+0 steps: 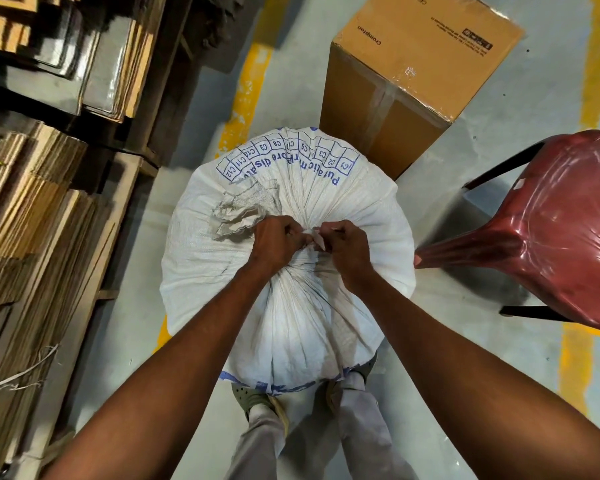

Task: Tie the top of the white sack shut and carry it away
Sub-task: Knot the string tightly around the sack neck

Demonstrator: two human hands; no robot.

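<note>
At frame centre, on the floor, I see the white sack (288, 271), neck gathered. Left hand (274, 242) and right hand (349, 249) each pinch the tie strip (317, 239). Tying underway; next I judge: cinch firmly.

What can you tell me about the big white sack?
The white sack looks woven, like plastic cloth, with blue letters and numbered boxes printed near its top. It is stuffed full and round, standing upright on the grey floor at the person's feet. Its mouth is gathered into tight pleats, with a frayed flap sticking out. The left hand and right hand pinch a thin white strip at the bunched neck. A cardboard box stands right behind it.
</note>
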